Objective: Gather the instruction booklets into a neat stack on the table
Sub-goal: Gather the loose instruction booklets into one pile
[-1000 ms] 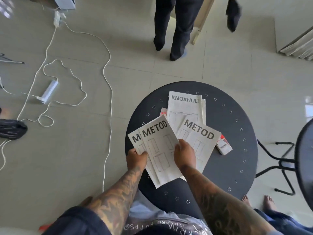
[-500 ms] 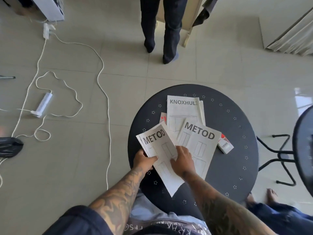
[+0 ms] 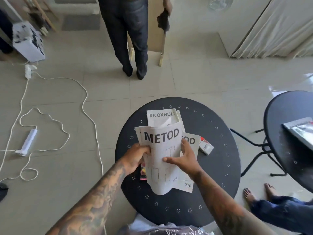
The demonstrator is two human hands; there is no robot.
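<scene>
Above the round black table I hold a small bundle of white METOD booklets, bent and lifted. My left hand grips the bundle's left edge. My right hand lies against its right side with fingers spread. Another METOD booklet rests flat on the table under my right hand. A KNOXHULT booklet lies farther back, partly hidden by the bundle. A red and dark leaflet peeks out below my left hand.
A small red and white box sits on the table right of the booklets. A second black table with a magazine stands at right. A person stands beyond the table. White cables and a power strip lie on the floor left.
The booklets that lay fanned under my hands are now gathered into one bundle and lifted off the table. My right hand moved from on top to the bundle's right side.
</scene>
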